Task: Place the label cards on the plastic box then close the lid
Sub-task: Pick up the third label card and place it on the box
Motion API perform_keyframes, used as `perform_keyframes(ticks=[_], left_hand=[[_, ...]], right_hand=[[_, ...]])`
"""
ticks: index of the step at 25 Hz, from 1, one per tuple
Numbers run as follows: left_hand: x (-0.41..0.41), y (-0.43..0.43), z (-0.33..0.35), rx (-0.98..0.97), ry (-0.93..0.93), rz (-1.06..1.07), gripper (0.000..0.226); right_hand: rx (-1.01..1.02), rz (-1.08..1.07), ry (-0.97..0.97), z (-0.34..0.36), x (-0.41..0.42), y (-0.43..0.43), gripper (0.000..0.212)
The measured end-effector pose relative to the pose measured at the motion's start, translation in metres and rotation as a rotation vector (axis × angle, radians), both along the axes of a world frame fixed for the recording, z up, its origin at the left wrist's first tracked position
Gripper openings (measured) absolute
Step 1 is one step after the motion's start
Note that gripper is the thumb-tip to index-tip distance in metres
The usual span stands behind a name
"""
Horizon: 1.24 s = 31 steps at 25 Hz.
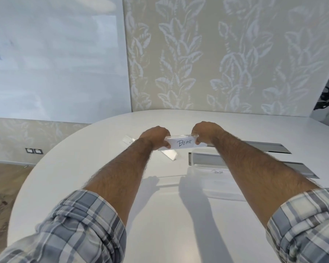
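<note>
Left hand [156, 136] and right hand [205, 132] each have fingers clamped on one end of the "BEAR" label card [181, 143], held above the white surface [103, 149]. Clear plastic box [213, 179] lies near right. Recommend keeping the card level while lowering it in.

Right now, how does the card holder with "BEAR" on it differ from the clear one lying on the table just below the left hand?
The BEAR holder is gripped at its ends by the left hand and right hand, above the table; the other holder lies untouched on it. The BEAR holder faces the camera with readable writing; none is readable on the other, which lies at an angle. Both look like clear plastic.
</note>
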<state>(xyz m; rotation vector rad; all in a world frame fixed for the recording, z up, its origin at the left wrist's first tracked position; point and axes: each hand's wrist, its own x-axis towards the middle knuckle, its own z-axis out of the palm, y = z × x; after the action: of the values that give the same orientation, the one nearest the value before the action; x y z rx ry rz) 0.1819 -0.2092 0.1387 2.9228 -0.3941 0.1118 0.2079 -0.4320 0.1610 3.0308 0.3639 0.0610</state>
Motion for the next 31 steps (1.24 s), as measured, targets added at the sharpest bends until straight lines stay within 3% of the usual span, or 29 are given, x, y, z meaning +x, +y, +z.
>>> perform_keyframes(ticks=[12,22,31], left_hand=[[-0.008,-0.136,-0.017,0.024,0.0,-0.07,0.05],[0.017,-0.166,-0.047,0.081,0.046,-0.081,0.051],[0.04,-0.178,-0.075,0.139,0.119,-0.081,0.052]], right_hand=[[-0.02,-0.098,0.011,-0.018,-0.032,-0.13,0.052],[-0.084,-0.069,0.048,-0.048,-0.017,-0.149,0.042],[-0.142,-0.051,0.144,-0.077,0.004,-0.154,0.044]])
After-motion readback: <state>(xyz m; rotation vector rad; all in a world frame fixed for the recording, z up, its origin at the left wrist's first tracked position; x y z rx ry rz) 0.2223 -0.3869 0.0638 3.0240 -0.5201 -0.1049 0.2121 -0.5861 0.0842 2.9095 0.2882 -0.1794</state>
